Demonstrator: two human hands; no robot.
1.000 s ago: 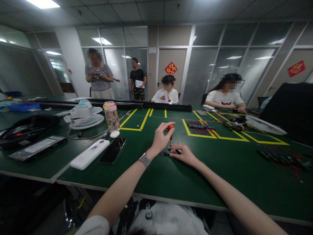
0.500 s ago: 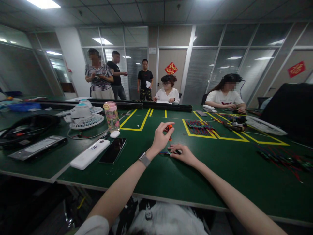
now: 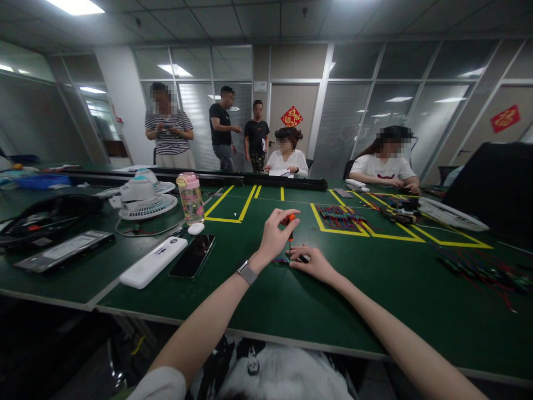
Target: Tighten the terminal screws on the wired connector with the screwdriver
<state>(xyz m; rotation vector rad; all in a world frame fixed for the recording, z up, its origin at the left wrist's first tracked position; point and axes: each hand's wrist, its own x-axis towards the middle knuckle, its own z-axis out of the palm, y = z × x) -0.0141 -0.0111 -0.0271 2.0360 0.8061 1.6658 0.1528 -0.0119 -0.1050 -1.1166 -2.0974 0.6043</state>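
Observation:
My left hand point(image 3: 275, 233) is closed around the handle of an upright screwdriver point(image 3: 291, 238), orange and dark, with its thumb and fingers near the top. The thin shaft points down at a small circuit board point(image 3: 283, 261) with coloured wires, lying on the green table. At the board, my right hand point(image 3: 311, 262) rests low with thumb and fingertips pinched on its edge, beside the screwdriver tip. Fingers partly cover the board, and the exact point where the tip touches is too small to make out.
Left of my hands lie a black phone point(image 3: 192, 256), a white power bank point(image 3: 154, 262) and a bottle point(image 3: 191, 199), with a white fan point(image 3: 147, 203) behind. Wired boards lie in a bundle point(image 3: 341, 216) within yellow tape and in another pile point(image 3: 487, 269) at right. Several people are across the table.
The fingers of my left hand have shifted slightly at the top of the screwdriver handle. My right hand stays in place. Two people standing at the back have moved to the right.

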